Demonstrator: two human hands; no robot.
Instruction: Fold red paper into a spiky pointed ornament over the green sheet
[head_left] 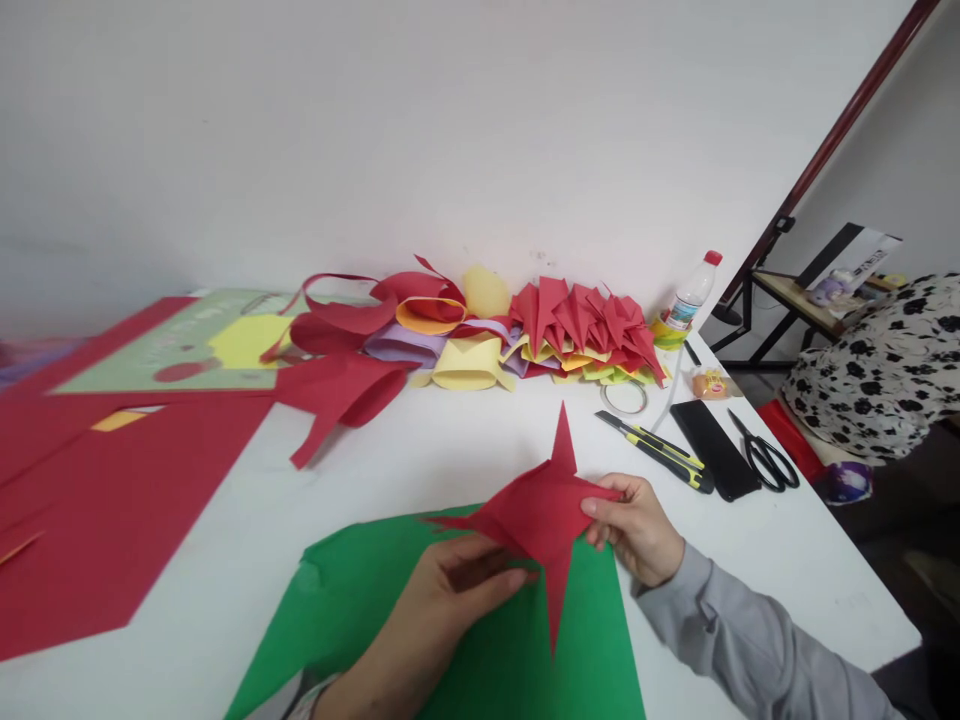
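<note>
A red paper cutout (536, 510), shaped like a star with four long points, is held above a green sheet of paper (337, 600). My right hand (637, 525) pinches its right point between thumb and fingers. Below its left side, my left hand (442, 600) is curled around the lower edge, the fingers partly hidden under the paper and the thumb near the edge. The cutout bulges a little in the middle, with one point toward the wall and one toward me.
Along the wall lie folded red paper stars (585, 325) and rolled paper shapes (469, 362). On the right are a tape roll (624, 398), a utility knife (660, 450), a black phone (712, 450), scissors (765, 460) and a bottle (690, 300). Red sheets (150, 520) cover the left; another person sits at right.
</note>
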